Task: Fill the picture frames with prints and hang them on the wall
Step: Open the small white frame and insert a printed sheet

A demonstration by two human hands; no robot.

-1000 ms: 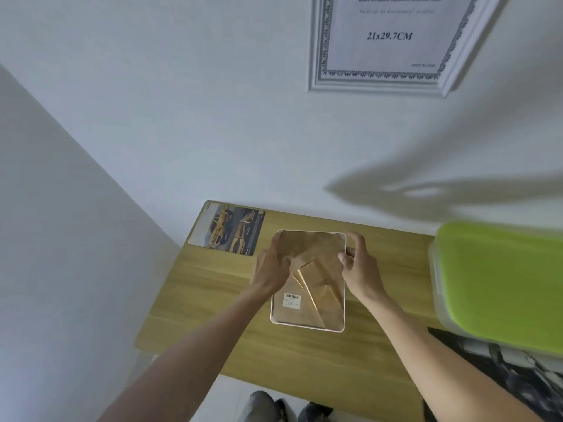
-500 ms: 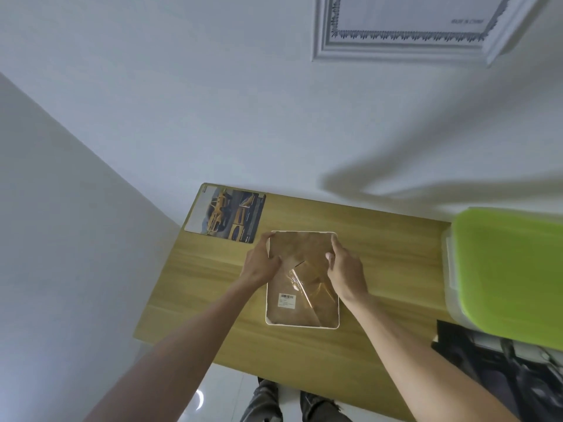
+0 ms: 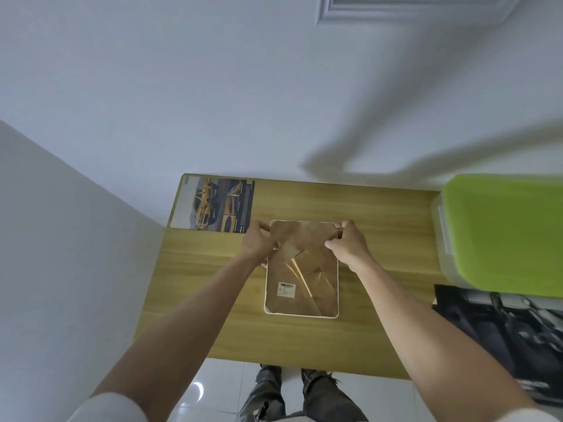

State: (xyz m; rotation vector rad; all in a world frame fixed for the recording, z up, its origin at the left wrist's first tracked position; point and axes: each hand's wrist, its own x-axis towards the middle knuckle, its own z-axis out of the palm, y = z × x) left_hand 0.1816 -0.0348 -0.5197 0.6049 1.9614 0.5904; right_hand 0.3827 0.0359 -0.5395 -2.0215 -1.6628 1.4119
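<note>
Where the desk (image 3: 380, 226) meets its far left corner: car print (image 3: 213, 204), lying flat. Mid-desk: picture frame (image 3: 301, 269), face down, barcode sticker (image 3: 287, 289) on its brown backing. Left hand (image 3: 257, 243) gripping far left corner; right hand (image 3: 348, 242) pinching far right corner. Right edge: green-lidded box (image 3: 502, 233).
</note>
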